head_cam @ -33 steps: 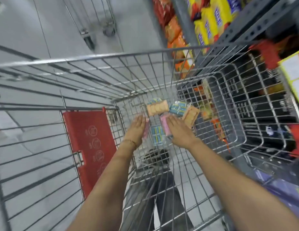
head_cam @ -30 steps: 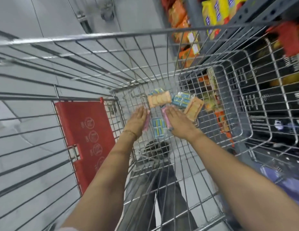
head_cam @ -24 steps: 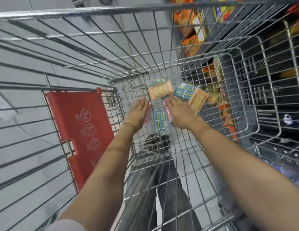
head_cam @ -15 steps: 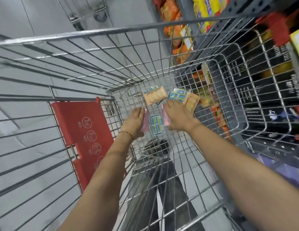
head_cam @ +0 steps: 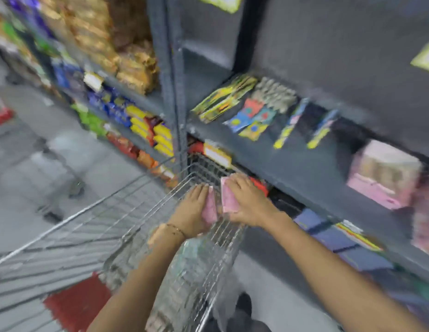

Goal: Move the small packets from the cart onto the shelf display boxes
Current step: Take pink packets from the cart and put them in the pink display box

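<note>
The view is blurred by motion. My left hand (head_cam: pixel 193 209) is shut on a small pink packet (head_cam: pixel 210 209), held above the wire cart (head_cam: pixel 141 226). My right hand (head_cam: pixel 247 202) is shut on a second pink packet (head_cam: pixel 229 200) right beside it, near the cart's right rim. Both hands hover just in front of the grey shelf (head_cam: pixel 268 152). A pink display box (head_cam: pixel 383 173) with packets stands on that shelf at the far right. Other packets lie blurred in the cart bottom.
Colourful flat packs (head_cam: pixel 251 116) lie on the shelf above my hands. A grey upright post (head_cam: pixel 170 92) divides the shelving. Snack bags (head_cam: pixel 127 56) and yellow packs (head_cam: pixel 160 137) fill the left bays. The red cart seat flap (head_cam: pixel 77 300) is at lower left.
Both hands have lifted out of the cart bottom, each with a pink packet, and the view has swung up from the cart to the shelf.
</note>
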